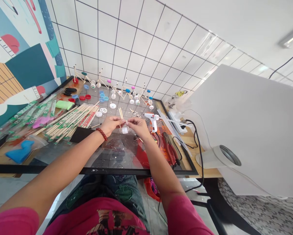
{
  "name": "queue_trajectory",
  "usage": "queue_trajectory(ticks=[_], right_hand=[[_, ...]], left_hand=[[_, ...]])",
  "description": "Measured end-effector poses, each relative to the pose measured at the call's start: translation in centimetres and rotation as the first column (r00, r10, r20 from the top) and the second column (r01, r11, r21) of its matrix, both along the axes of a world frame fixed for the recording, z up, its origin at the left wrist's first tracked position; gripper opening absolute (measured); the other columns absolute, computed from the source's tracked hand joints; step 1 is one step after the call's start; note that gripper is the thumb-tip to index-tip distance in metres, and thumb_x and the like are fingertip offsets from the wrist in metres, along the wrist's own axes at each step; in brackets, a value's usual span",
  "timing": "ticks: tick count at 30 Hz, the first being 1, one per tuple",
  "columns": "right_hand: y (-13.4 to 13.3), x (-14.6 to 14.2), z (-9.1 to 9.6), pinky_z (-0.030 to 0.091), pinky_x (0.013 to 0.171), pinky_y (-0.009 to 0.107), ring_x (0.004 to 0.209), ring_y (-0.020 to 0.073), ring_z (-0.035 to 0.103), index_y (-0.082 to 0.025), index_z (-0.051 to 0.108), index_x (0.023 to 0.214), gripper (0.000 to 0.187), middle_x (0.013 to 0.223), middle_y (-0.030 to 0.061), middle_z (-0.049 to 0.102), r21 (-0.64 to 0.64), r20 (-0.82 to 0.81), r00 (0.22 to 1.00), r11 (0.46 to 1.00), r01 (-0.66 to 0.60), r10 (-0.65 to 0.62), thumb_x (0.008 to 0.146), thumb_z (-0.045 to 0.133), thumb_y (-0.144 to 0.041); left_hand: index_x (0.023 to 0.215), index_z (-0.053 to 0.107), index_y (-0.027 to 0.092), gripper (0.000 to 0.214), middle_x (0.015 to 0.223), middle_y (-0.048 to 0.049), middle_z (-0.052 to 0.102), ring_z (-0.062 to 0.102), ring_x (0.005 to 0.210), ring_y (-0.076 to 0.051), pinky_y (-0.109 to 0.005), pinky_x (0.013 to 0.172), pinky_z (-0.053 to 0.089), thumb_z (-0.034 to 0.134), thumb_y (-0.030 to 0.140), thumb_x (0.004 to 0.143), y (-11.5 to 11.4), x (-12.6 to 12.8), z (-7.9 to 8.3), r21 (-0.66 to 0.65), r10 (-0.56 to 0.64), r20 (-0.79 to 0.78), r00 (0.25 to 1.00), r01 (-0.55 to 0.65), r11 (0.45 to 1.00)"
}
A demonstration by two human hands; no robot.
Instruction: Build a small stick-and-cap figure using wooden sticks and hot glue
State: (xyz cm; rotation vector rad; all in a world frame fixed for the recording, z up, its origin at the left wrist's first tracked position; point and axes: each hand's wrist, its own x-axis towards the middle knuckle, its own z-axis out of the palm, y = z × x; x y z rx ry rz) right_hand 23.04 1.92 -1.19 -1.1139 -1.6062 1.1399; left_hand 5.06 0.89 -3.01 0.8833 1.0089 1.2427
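My left hand (112, 124) is closed around two wooden sticks (121, 114) that poke up from its fingers. Close beside it, my right hand (139, 125) pinches the same small assembly. A white bottle cap (124, 130) hangs between the two hands, apparently fixed to the sticks. Both hands hover just above the glass-topped table (99, 156). A red bead bracelet (101, 133) circles my left wrist.
A white glue gun (152, 118) stands right of my right hand, its black cord trailing to a power strip (178, 122). Packs of chopsticks (70, 122) lie left. Loose caps (103, 111) and stick-and-cap models (126, 93) line the tiled wall. A white board (246, 130) leans at right.
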Motion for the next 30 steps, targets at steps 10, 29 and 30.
queue_trajectory(ticks=[10,29,30], right_hand=[[0.0,0.0,-0.2,0.052,0.066,0.032,0.069,0.018,0.065,-0.02,0.079,0.079,0.045,0.076,0.0039,0.077,0.018,-0.011,1.0,1.0,-0.021,0.021,0.065,0.092,-0.061],[2.2,-0.2,-1.6,0.059,0.072,0.035,0.071,0.0206,0.068,-0.023,0.075,0.086,0.039,0.073,0.0023,0.074,0.124,-0.103,0.966,0.961,0.247,-0.235,0.077,0.084,-0.06],[3.1,-0.5,-1.7,0.06,0.073,0.035,0.072,0.0212,0.069,-0.024,0.075,0.086,0.036,0.075,0.0026,0.075,0.142,-0.096,0.963,0.954,0.264,-0.252,0.078,0.083,-0.058]], left_hand=[[0.065,0.073,0.017,0.039,0.066,-0.0032,0.069,0.062,0.066,-0.016,-0.034,0.072,0.055,0.103,0.041,0.058,0.0,0.0,0.0,0.034,-0.003,-0.027,1.0,0.004,0.999],[0.09,0.073,0.017,0.017,0.085,-0.0025,0.073,0.066,0.075,-0.013,-0.028,0.074,0.057,0.085,0.025,0.083,-0.1,1.0,0.8,-0.09,0.355,0.169,0.92,-0.344,0.935],[0.088,0.071,0.017,0.014,0.083,-0.0016,0.071,0.064,0.072,-0.013,-0.029,0.074,0.057,0.083,0.024,0.085,0.0,1.1,0.8,-0.113,0.394,0.171,0.903,-0.379,0.918]])
